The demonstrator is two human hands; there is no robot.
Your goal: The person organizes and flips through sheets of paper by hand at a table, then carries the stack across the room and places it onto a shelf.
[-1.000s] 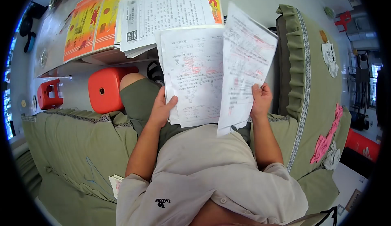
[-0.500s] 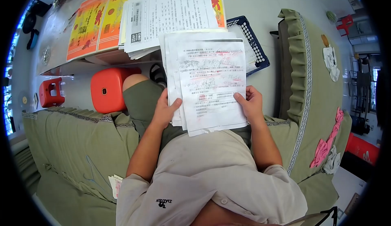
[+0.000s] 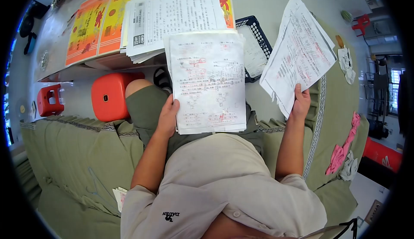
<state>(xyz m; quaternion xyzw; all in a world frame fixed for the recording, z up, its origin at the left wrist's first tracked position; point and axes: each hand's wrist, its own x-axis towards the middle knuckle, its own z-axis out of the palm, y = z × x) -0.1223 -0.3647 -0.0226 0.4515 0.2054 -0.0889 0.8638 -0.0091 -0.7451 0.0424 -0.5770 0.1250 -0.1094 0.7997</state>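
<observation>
My left hand (image 3: 168,115) grips the left edge of a stack of printed worksheets (image 3: 211,84), thumb on top, fingers hidden beneath. Red marks and pencil writing cover the top sheet. Out to the right, my right hand (image 3: 300,102) pinches the lower edge of a separate worksheet (image 3: 299,53), tilted, with at least one more sheet behind it. This paper also carries red marks and has a torn lower left edge. Beyond the stack, a pile of printed papers (image 3: 172,19) lies on the table, partly covered by the stack's top edge.
A dark blue plastic basket (image 3: 263,36) holding papers stands between the stack and the raised worksheet. Orange and yellow printed sheets (image 3: 92,28) lie on the table. A red stool (image 3: 110,96) is by my left knee. The green-covered sofa (image 3: 77,153) surrounds me, with pink cloth (image 3: 343,153) at right.
My right hand has lifted the top worksheet off the stack and swung it up and right, uncovering another marked sheet. The left hand still holds the stack.
</observation>
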